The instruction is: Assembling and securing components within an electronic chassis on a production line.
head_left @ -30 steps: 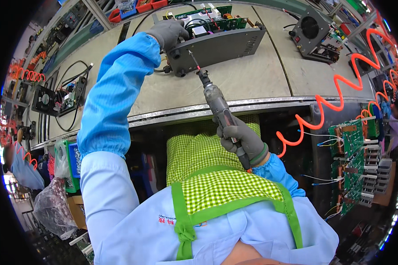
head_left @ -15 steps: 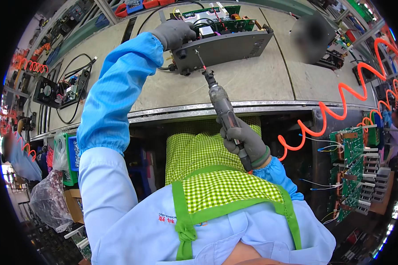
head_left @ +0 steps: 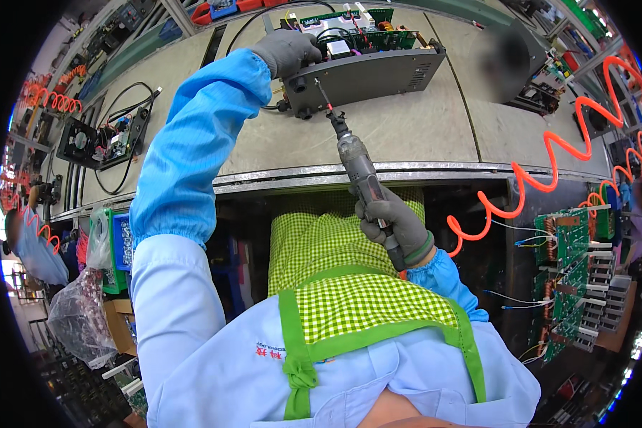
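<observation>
A dark grey metal housing (head_left: 378, 80) stands on the workbench, with green circuit boards (head_left: 401, 37) and wiring exposed behind its long front panel. At its left end my left hand (head_left: 289, 53), in a grey glove, is closed over the upper corner; some of its fingertips are hidden. My right hand (head_left: 401, 227), also gloved, wraps round the grip of a grey power screwdriver (head_left: 362, 171). The driver slants up and to the left. Its thin bit (head_left: 323, 95) reaches the panel's left part, near a round black fitting; whether it touches cannot be made out.
On the bench (head_left: 250, 146), an opened unit with a fan (head_left: 82, 143) lies left and another opened unit (head_left: 538, 93) right. A coiled orange air hose (head_left: 553, 146) hangs at the right, above circuit boards with metal heat sinks (head_left: 571, 278). A plastic bag (head_left: 82, 321) is lower left.
The scene has shifted slightly to the right in the picture. Both hands keep their holds, and the bit stays near the left part of the panel.
</observation>
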